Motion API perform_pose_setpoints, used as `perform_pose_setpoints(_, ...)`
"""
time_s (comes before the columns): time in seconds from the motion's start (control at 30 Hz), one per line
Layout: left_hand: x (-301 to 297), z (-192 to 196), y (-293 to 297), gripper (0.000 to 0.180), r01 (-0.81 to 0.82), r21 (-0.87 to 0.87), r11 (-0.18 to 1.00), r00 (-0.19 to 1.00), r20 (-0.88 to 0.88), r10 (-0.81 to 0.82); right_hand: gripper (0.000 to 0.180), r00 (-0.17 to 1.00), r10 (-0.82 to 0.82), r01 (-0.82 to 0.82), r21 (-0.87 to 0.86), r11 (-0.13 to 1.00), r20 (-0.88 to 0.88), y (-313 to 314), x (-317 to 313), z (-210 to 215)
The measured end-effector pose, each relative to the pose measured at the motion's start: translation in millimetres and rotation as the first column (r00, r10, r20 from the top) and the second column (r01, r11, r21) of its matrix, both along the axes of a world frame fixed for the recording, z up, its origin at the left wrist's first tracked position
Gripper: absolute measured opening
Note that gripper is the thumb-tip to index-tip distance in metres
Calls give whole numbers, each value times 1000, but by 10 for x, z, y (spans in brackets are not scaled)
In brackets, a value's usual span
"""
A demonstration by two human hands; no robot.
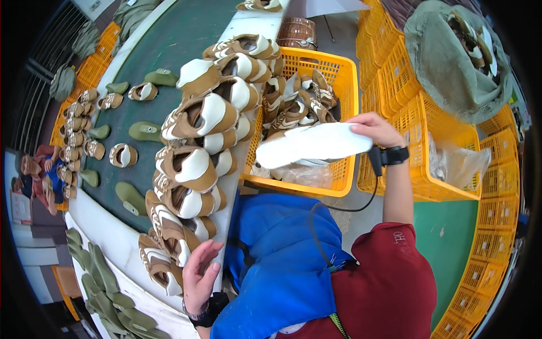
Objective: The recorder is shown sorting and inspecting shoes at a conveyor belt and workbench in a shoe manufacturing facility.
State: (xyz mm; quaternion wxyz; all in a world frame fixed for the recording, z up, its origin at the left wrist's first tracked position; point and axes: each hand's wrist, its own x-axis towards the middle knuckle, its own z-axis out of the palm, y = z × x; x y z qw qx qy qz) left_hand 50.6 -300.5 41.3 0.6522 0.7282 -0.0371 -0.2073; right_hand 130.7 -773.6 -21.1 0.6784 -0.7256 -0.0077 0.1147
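My right hand (378,129) pinches one end of a long white sole-shaped piece (316,144), held flat above a yellow crate (344,62). A little brown shows along its far edge; I cannot tell whether it is part of a shoe. Inside the crate lie several brown-and-white shoes (291,116) and clear plastic. My left hand (200,277) is open, fingers apart and holding nothing, beside the nearest shoes of a stacked row. That row of brown-and-white shoes (192,166) lines the white table edge (240,164) to my left.
A green conveyor belt (152,113) carries green shoe lasts (145,131) and shoes. More lasts (107,288) lie piled at the lower left. Yellow crates (395,68) stand stacked on the right, one under a grey cloth (451,73). Another person (45,175) is across the belt.
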Motion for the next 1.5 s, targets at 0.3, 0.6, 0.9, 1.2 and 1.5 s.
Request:
perform_pose_setpoints(0.3, -146, -117, 11, 109, 85, -390, 917, 988, -87, -129, 22, 865, 465, -452, -110, 885, 188, 1218, 390, 944)
perform_pose_setpoints(0.6, -593, -317, 650, 85, -301, -680, 669, 951, -264, 159, 23, 684, 712, -729, 97, 678, 160, 2669, 877, 1143)
perform_pose_setpoints(0.9, -776, -106, 801, 87, -488, -608, 626, 840, -135, 525, 45, 797, 603, -604, 29, 796, 44, 3089, 682, 1067)
perform_pose_setpoints(1.2, -914, 112, 1111, 89, -646, -567, 511, 617, 7, 787, 54, 861, 475, -503, 441, 744, 181, 3252, 566, 826)
perform_pose_setpoints(1.5, -507, 190, 2186, 40, -881, 251, 401, 473, 492, 731, 29, 616, 780, -769, 129, 626, -110, 2703, 427, 41)
